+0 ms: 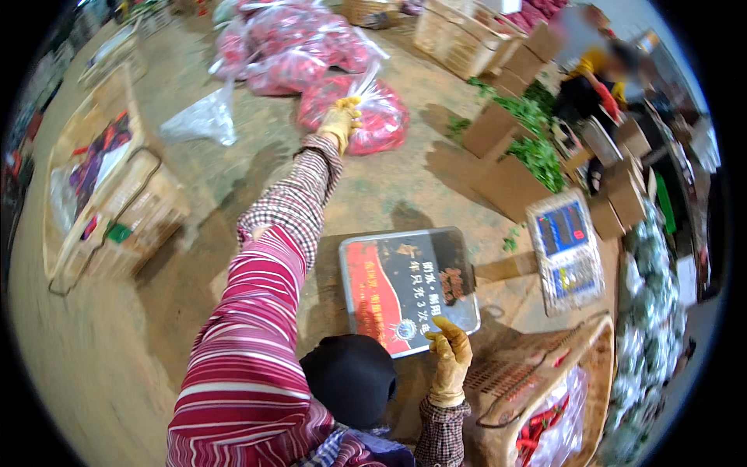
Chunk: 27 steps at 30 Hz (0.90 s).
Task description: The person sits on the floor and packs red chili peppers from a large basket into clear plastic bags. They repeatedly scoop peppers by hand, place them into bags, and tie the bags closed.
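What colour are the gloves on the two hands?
Yellow-tan gloves on the left hand and right hand, head view.

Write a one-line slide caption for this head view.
Gloved left hand grips a knotted clear bag of red chillies; right hand rests on the platform scale.

Both hands wear yellowish work gloves — the left hand far beyond the flat scale platform, the right hand at its near edge. Checked brown-and-white oversleeves cover both forearms — above them, the left arm's sleeve has pink-and-white stripes.
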Motion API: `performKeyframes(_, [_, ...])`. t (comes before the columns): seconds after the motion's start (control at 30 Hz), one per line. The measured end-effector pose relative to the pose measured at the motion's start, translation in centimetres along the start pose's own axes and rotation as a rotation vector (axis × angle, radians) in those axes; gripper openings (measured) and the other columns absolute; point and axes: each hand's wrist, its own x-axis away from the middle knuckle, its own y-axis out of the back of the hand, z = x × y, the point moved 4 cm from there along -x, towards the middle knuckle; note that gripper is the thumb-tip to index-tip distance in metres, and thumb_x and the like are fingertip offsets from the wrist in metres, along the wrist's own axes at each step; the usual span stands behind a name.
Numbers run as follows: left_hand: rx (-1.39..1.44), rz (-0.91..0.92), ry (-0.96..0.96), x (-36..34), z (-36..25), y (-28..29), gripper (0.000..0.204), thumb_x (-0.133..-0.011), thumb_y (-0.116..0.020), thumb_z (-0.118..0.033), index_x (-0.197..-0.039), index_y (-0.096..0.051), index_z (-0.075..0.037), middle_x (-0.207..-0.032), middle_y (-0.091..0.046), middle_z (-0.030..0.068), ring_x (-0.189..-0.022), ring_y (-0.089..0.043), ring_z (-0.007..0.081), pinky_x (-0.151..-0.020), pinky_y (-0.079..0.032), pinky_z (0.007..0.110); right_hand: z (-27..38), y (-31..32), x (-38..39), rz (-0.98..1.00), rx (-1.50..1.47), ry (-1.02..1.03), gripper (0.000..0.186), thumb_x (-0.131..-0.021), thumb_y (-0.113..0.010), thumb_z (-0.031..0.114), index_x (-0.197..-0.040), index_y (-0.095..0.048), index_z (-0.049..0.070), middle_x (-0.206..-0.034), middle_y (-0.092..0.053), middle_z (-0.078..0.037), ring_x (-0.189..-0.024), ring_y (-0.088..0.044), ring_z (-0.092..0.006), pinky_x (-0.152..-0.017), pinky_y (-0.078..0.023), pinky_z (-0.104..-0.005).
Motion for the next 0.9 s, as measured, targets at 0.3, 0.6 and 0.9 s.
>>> performKeyframes(0.3, [-0.194,0.443,0.091,2.5,11.8,9.4,0.060,-0.090,-0.026,-0.051,-0.115,-0.054,-0.003,-0.120,-0.052,0.0115,-0.110,-0.049,0.0241,-0.095,-0.037,0.036,-4.3,-0.3,1.2,0.104,0.559,-0.090,0.026,-0.082,-0.053,0.011,-0.106,-0.057,0.002,-0.095,-0.061,-0.012,-0.085,-0.058,-0.0181,-0.074,-0.046,-0.0296])
performKeyframes(0.6, [-0.221,0.991,-0.267,29.5,-4.9,-22.1,0.024,-0.086,-0.053,-0.020,-0.104,-0.060,-0.007,-0.081,-0.058,-0.0040,-0.068,-0.048,0.0026,-0.060,-0.038,0.017,17.0,5.8,8.8,0.286,1.068,0.345,0.033,-0.075,-0.058,0.016,-0.106,-0.055,0.005,-0.096,-0.059,-0.015,-0.090,-0.057,-0.0304,-0.078,-0.046,-0.0381])
performKeyframes(0.9, [-1.180,1.205,-1.220,53.8,-4.3,-34.9,0.076,-0.073,-0.060,-0.049,-0.126,-0.037,-0.001,-0.107,-0.054,0.0171,-0.101,-0.050,0.0300,-0.088,-0.037,0.040,17.7,37.8,19.9,-0.703,1.697,-0.224,0.123,-0.048,-0.082,0.042,-0.140,-0.004,0.019,-0.137,-0.020,-0.028,-0.128,-0.020,-0.0418,-0.096,-0.032,-0.0494])
